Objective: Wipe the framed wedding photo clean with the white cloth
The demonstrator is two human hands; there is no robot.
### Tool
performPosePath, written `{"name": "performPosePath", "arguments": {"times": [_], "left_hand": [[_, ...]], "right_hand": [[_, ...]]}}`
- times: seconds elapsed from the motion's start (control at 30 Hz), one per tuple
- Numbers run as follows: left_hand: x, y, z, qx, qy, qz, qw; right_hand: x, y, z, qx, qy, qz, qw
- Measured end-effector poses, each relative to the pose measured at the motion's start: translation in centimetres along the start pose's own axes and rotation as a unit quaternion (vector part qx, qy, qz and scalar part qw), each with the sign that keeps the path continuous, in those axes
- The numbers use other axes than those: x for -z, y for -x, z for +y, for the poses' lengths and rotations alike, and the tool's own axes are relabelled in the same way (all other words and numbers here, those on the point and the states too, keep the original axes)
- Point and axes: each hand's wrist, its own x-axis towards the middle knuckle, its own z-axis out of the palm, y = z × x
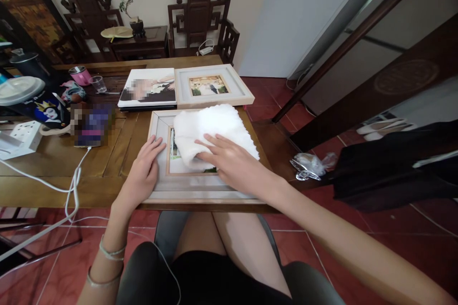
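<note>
Picture frame lies flat at the worktop's near edge. Left hand rests on the frame's left border, fingers spread flat, bracing it against sliding. Right hand presses a white cloth onto the glass, fingers extended, gripping nothing.

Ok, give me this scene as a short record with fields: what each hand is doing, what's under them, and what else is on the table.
left hand: flat on the left edge of the near picture frame, fingers spread
right hand: palm down, pressing a white cloth onto the frame's glass
near frame: lies flat at the wooden table front edge
behind it: second framed photo, unframed print beside it
left side: pink cup, white power strip, white cable
</note>
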Motion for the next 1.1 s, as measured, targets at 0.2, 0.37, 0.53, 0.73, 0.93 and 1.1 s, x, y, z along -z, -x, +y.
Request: {"name": "performPosePath", "arguments": {"times": [0.2, 0.37, 0.53, 0.73, 0.93, 1.1], "left_hand": [[0.1, -0.1, 0.1, 0.007, 0.0, -0.006, 1.0], [0.1, -0.1, 0.1, 0.001, -0.004, -0.004, 1.0], [0.0, -0.1, 0.1, 0.001, -0.006, -0.005, 1.0], [-0.1, -0.1, -0.1, -0.002, -0.006, -0.005, 1.0], [0.0, -0.1, 0.0, -0.001, -0.009, -0.009, 1.0], [0.1, 0.0, 0.1, 0.002, -0.004, -0.004, 1.0]], "right_hand": [[0.4, 0.9, -1.0, 0.028, -0.006, -0.018, 0.999], [0.4, 0.3, 0.0, 0.003, -0.025, -0.005, 1.0], [0.6, 0.3, -0.3, -0.004, -0.034, -0.014, 0.999], [2.1, 2.5, -4.3, 0.031, -0.065, -0.073, 0.995], [1.4, 1.6, -2.8, -0.008, -0.061, -0.054, 0.997], [0.0, -0.9, 1.3, -0.045, 0.013, 0.013, 0.999]]}}
